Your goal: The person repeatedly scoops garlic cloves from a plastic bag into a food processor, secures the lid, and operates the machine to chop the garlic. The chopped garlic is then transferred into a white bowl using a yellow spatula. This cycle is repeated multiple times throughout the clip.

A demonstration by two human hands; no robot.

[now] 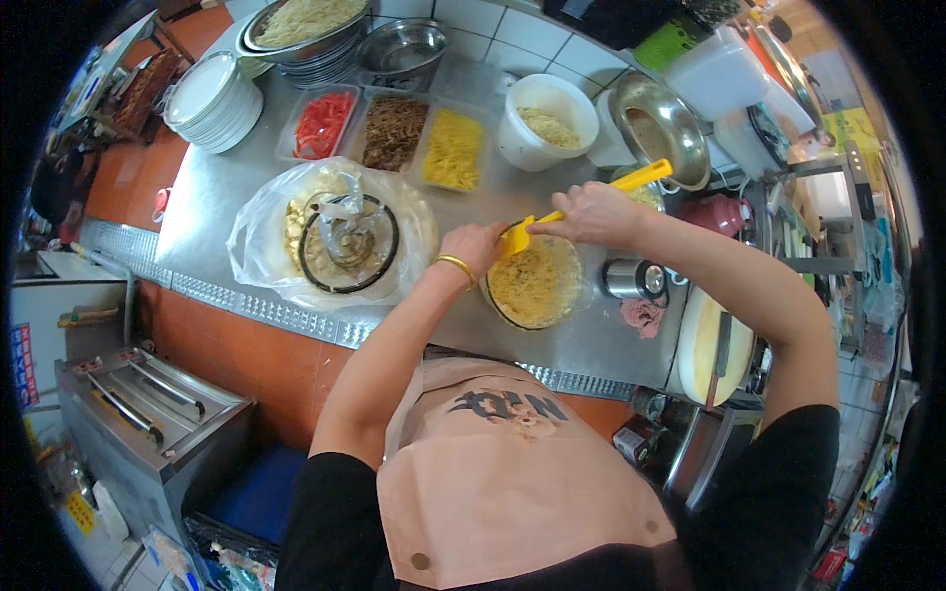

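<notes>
A yellow spatula is gripped in my right hand, its handle slanting up to the right. Its blade lies over the far left rim of a clear bowl of minced yellowish food. My left hand, with a gold bangle at the wrist, grips the rim of this bowl beside the blade. To the left, a clear plastic bag of peeled garlic cloves lies under a clear container with a black ring and a metal-and-plastic blade piece. What is under the bowl is hidden.
Trays of red strips, brown shreds and yellow shreds stand behind, beside a white tub. Stacked plates are at back left. A steel flask, pink cloth and round board with a cleaver stand right.
</notes>
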